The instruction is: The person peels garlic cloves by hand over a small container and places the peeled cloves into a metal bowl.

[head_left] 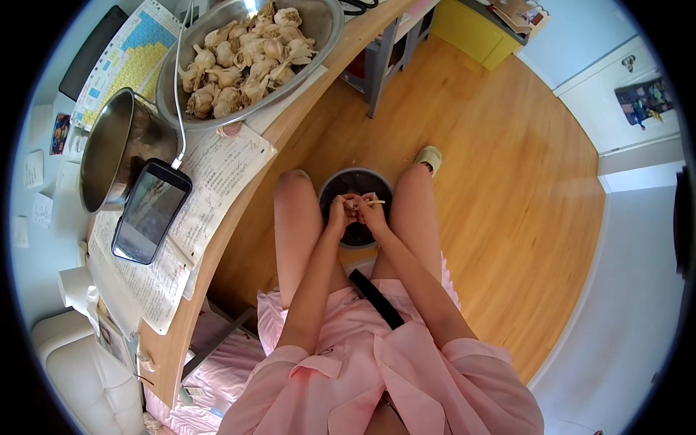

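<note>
My left hand (341, 213) and my right hand (371, 211) meet between my knees, over a round grey bin (324, 190) with a dark inside. The fingers of both are closed around a small pale garlic bulb (352, 206), mostly hidden by them. A thin pale stalk (378, 201) sticks out to the right from my right hand. Up on the desk at the left, a wide metal basin (165, 101) holds many whole garlic bulbs (250, 61) with dry skins and stems.
Beside the basin stands a deep metal pot (109, 148). A phone (152, 210) on a white cable leans against it, over printed sheets (225, 170) covering the wooden desk (210, 272). A yellow cabinet (471, 32) is across the wooden floor (515, 188).
</note>
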